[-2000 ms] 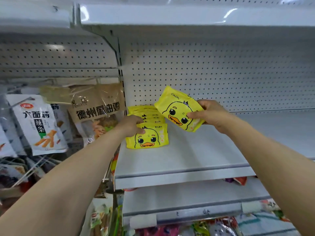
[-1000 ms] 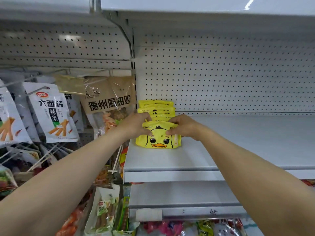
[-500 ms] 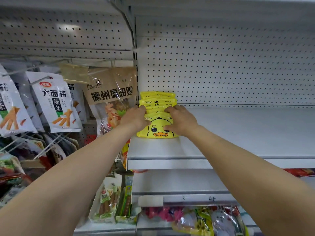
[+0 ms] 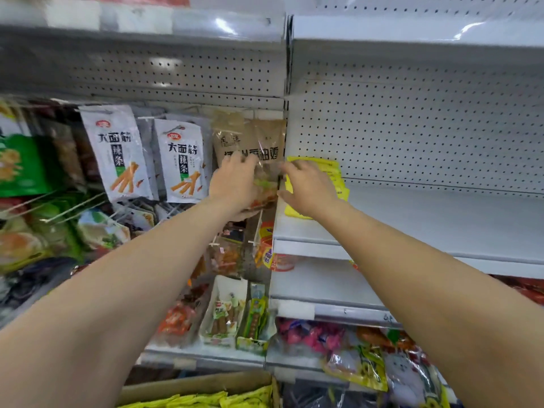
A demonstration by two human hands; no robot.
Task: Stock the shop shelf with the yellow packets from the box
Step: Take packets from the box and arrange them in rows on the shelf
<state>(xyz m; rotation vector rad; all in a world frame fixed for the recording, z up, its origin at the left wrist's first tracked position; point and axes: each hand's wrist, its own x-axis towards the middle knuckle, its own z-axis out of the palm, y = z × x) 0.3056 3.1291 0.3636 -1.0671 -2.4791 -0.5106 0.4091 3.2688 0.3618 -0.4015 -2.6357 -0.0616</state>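
The big white shelf (image 4: 426,219) is the landmark, with a wall of little holes behind it. At the shelf's far left end a row of yellow packets (image 4: 335,175) stands on it, up by the back wall. Below the shelf, at the bottom of the view, a brown box (image 4: 200,384) holds more yellow packets (image 4: 235,400).

Left of the shelf hang snack bags: two white bags (image 4: 117,151) with orange sticks on them, and a brown and clear bag (image 4: 250,148) just beside the shelf's edge.

The right hand (image 4: 309,187) is in front of the yellow row and hides most of it. Its fingers are spread and straight, holding nothing. The left hand (image 4: 235,184) is off the shelf's left edge, in front of the brown bag. It is blurred, so I cannot tell if it holds the bag.
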